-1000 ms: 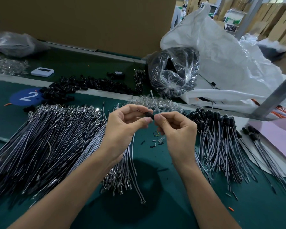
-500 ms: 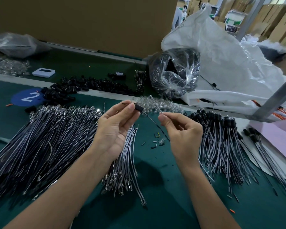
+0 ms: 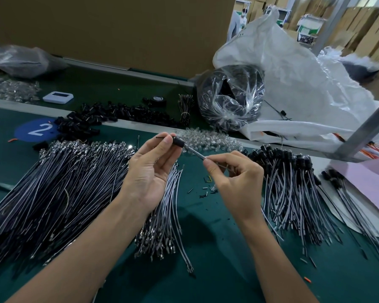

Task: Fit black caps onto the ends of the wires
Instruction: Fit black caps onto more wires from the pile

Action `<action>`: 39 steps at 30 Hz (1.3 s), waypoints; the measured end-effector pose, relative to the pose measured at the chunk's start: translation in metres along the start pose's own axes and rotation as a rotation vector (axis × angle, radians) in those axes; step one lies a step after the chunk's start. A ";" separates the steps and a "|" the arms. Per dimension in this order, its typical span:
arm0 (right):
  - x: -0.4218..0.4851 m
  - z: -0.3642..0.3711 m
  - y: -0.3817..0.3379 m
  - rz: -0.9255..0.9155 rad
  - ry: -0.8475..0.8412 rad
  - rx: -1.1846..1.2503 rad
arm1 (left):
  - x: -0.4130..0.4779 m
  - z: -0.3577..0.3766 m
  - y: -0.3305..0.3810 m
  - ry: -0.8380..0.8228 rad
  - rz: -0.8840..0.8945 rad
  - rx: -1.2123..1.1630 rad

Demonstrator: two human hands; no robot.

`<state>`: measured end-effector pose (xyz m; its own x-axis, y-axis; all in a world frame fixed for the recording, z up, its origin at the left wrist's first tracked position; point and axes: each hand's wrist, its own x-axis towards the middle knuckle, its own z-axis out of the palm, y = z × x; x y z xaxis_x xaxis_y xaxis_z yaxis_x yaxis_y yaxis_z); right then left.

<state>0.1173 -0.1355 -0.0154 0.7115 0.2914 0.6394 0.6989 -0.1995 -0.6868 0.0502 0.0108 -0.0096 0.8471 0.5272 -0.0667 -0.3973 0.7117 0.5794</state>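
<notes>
just above the table, left hand pinches the black cap while right hand pinches its wire.

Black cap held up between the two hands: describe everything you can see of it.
The black cap is a small, matte, stubby cylinder, seemingly plastic or rubber. The left hand pinches it in the air, tilted down to the right. A thin wire passes through it: a dark tip sticks out leftward, the rest runs to the right hand, which pinches it.
</notes>
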 end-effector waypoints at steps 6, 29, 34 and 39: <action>-0.001 0.002 -0.001 0.008 0.003 0.018 | -0.002 0.001 -0.003 -0.020 -0.002 0.051; -0.004 0.005 0.000 -0.072 0.049 -0.056 | -0.003 0.002 -0.006 0.015 0.089 0.124; -0.003 0.005 -0.002 -0.048 0.033 -0.053 | -0.007 0.004 -0.011 -0.084 0.117 0.206; -0.005 0.006 -0.002 -0.046 0.056 -0.056 | -0.006 0.003 -0.010 -0.101 0.118 0.180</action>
<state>0.1118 -0.1309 -0.0195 0.6805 0.2487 0.6893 0.7328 -0.2399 -0.6368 0.0502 -0.0014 -0.0123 0.8334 0.5459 0.0863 -0.4338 0.5493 0.7142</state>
